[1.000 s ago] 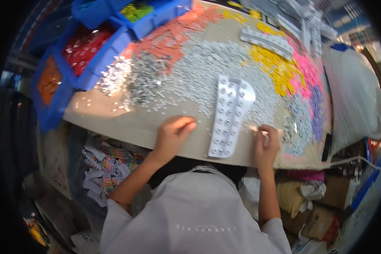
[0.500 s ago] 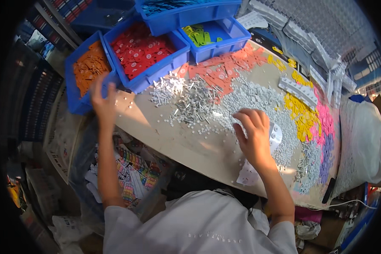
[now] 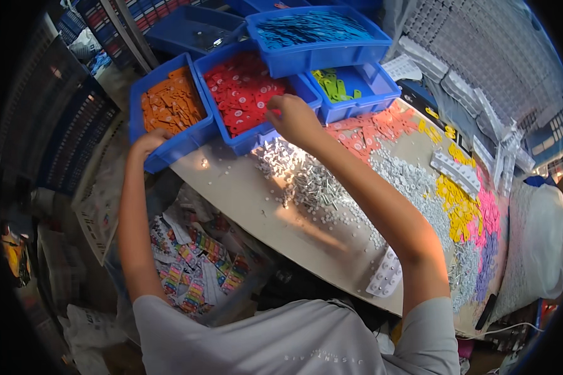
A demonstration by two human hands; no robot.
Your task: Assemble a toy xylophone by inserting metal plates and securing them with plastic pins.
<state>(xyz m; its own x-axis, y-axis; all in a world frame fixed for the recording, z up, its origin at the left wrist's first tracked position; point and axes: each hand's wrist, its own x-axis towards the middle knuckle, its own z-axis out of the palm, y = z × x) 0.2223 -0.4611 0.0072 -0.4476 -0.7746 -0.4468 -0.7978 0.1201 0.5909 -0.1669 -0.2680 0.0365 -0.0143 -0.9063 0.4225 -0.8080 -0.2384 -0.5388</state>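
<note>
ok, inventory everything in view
bins: over four, blue, upper left
orange pieces: many, orange, leftmost bin
red pieces: many, red, next bin
thin strips: many, blue, raised bin
green pieces: several, green, rightmost bin
salmon pieces: many, salmon, beside bins
pins: many, silver, mid-table
round bits: many, pale grey, mid-table
studded holders: several, white, right side
yellow pieces, pink pieces, purple pieces: many each, table right
bag: one, translucent, far right
printed sheets: many, multicoloured, below table
left grip: one, leftmost bin's rim
right grip: one, at next bin
</note>
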